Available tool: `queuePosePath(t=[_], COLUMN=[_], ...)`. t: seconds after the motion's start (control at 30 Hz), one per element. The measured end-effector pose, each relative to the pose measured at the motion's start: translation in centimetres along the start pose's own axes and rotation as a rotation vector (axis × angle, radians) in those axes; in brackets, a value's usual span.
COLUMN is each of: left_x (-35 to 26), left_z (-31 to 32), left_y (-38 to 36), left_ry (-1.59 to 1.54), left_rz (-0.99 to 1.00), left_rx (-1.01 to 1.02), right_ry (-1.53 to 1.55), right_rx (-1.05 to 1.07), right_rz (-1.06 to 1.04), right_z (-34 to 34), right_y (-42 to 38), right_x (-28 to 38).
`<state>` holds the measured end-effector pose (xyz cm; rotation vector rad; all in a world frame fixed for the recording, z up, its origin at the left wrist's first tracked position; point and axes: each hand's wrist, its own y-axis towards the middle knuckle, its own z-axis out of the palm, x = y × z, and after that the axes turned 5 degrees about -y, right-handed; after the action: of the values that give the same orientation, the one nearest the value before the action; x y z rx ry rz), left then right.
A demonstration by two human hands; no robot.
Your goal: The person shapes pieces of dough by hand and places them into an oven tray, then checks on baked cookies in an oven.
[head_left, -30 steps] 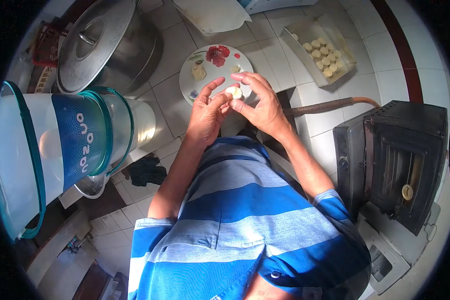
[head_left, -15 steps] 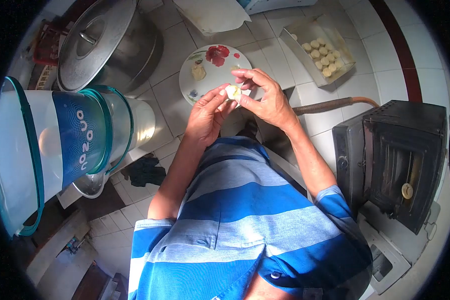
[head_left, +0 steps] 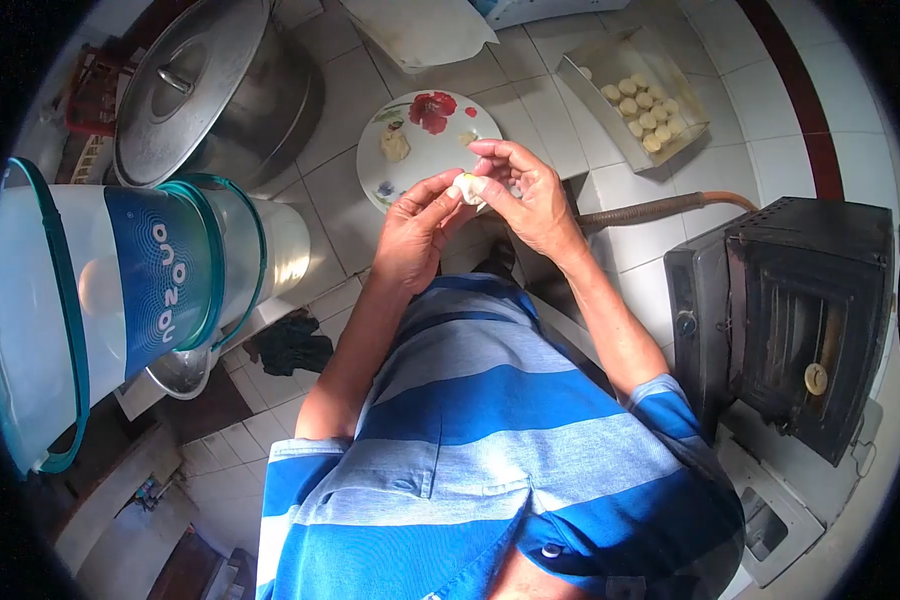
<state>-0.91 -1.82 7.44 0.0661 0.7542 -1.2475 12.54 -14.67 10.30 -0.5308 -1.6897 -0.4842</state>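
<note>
A small piece of white dough [head_left: 467, 192] with a yellow spot on top sits between both hands, above the near edge of a flowered plate [head_left: 420, 180]. My left hand [head_left: 416, 232] pinches it from the left with thumb and fingers. From the right, my right hand [head_left: 538, 208] presses its thumb on the yellow spot, its other fingers curled behind. On the plate lies a pale lump of dough [head_left: 394, 146], with a smaller yellowish bit near the right rim, partly behind my right fingers.
A clear-sided tray [head_left: 610, 125] holds several round dough pieces. A lidded metal pot [head_left: 290, 110] and a plastic bucket [head_left: 150, 270] stand to the left. At right are a black oven [head_left: 810, 310] and a hose [head_left: 650, 210]. A pale sheet [head_left: 420, 35] lies beyond the plate.
My right thumb has come down onto the yellow spot, and the right fingers have drawn closer to the dough. The dough's shape and tilt have changed slightly.
</note>
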Motion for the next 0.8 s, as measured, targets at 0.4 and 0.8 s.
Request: queuePosePath(t=[0.4,0.8], left_x=[-1.3,-0.8], left_z=[0.7,0.4], left_y=[-0.5,-0.4], left_ry=[-0.077,0.123], left_rz=[0.026,0.044], left_rx=[0.018,-0.005], right_ry=[-0.342,-0.472], right_rx=[-0.075,-0.038], right_rz=[-0.315,-0.409], right_z=[0.7,1.1], right_y=[-0.6,-1.2], right_x=[-0.2,-0.5])
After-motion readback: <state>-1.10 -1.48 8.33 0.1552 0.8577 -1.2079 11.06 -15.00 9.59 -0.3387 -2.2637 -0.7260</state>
